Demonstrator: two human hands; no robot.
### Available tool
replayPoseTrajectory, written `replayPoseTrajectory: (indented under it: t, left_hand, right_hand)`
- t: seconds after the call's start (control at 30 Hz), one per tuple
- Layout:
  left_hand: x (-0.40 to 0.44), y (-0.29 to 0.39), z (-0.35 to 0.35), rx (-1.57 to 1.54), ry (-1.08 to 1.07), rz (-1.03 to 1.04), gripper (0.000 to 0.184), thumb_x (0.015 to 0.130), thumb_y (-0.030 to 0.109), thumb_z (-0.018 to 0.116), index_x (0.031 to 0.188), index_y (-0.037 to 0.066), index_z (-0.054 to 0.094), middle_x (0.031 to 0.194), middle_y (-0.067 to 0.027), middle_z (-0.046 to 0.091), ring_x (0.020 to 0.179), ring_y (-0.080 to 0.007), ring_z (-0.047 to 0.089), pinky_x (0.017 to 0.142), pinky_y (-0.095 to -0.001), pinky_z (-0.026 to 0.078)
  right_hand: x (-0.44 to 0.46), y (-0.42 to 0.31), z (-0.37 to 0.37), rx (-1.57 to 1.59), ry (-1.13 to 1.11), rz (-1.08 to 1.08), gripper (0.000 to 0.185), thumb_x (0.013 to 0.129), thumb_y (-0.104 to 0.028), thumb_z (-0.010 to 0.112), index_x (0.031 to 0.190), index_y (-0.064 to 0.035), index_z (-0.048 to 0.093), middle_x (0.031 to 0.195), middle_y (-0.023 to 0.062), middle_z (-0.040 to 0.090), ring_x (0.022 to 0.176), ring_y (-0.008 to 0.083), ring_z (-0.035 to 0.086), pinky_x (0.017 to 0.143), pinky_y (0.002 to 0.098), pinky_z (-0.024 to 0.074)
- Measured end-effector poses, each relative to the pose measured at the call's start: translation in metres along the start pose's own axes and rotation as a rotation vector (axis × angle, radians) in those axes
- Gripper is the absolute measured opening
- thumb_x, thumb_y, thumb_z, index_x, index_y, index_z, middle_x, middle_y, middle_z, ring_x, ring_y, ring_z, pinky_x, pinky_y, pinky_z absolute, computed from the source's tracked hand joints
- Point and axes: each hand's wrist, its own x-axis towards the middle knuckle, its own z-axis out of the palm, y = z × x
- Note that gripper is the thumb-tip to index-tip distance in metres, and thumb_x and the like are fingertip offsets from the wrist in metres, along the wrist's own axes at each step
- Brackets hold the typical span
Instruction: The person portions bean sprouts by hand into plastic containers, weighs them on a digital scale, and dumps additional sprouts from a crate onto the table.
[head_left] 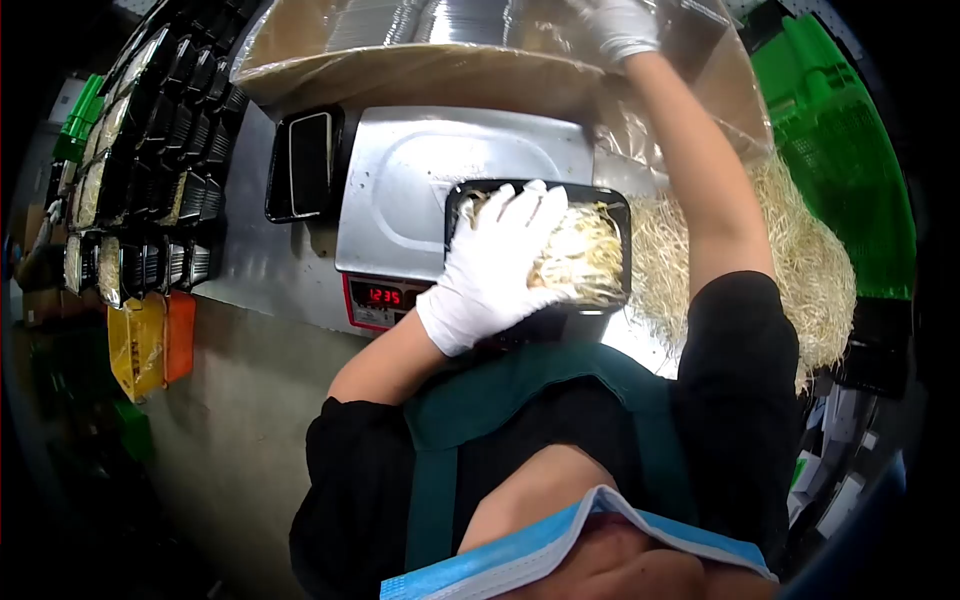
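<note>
My left hand, in a white glove, lies spread over the bean sprouts in a black tray. The tray sits at the front right of the metal scale, whose red display is lit. My right hand, also gloved, reaches into a plastic-lined cardboard box at the top. Clear plastic lids are stacked in that box. The right fingers run out of view at the top edge, so what they touch is hidden.
A large heap of sprouts lies right of the scale. Left of it a phone rests in a black tray. Stacked filled trays stand far left, above yellow and orange bins. A green crate is at right.
</note>
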Motion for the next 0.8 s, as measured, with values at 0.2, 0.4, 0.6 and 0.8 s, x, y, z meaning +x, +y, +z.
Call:
replayPoseTrajectory:
  t: [0.2,0.4,0.6,0.8]
  left_hand:
    - [-0.009,0.01,-0.02,0.165,0.069,0.016,0.113,0.06,0.06,0.075,0.149,0.008,0.029,0.147,-0.023,0.036,0.135,-0.039,0.036,0.112,-0.059,0.011]
    - [-0.042,-0.018,-0.058,-0.736,0.331,0.056,0.077,0.087,0.024,0.07,0.148,0.001,0.028,0.145,-0.0168,0.038,0.129,-0.0253,0.042,0.108,-0.0392,0.032]
    - [-0.044,-0.012,-0.078,-0.913,0.016,-0.339,0.025,0.093,0.01,0.057,0.115,-0.001,0.063,0.097,-0.011,0.07,0.098,-0.0145,0.063,0.085,-0.0298,0.049]
    - [-0.013,-0.057,0.028,-0.155,0.543,-0.23,0.038,0.093,0.027,0.058,0.121,0.002,0.062,0.117,-0.0124,0.064,0.109,-0.0252,0.058,0.097,-0.0346,0.043]
  right_hand:
    - [-0.152,0.027,-0.085,0.934,0.668,-0.28,0.067,0.094,-0.038,0.057,0.149,-0.0144,0.028,0.131,0.0202,0.054,0.12,0.0301,0.052,0.106,0.0476,0.0375]
    - [-0.273,-0.008,-0.046,1.448,0.275,-0.117,0.041,0.097,-0.016,0.056,0.133,0.0015,0.05,0.077,0.0091,0.069,0.052,0.0067,0.059,0.044,0.0158,0.0476]
    - [-0.292,-0.037,-0.01,1.255,0.277,0.081,0.024,0.095,-0.008,0.056,0.115,-0.0002,0.065,0.085,0.0043,0.067,0.058,-0.0003,0.047,0.051,0.0131,0.0369]
    - [-0.241,0.007,0.028,0.473,0.17,-0.023,0.024,0.091,-0.021,0.062,0.106,-0.0053,0.072,0.083,0.0006,0.067,0.077,0.0092,0.056,0.071,0.0229,0.0456]
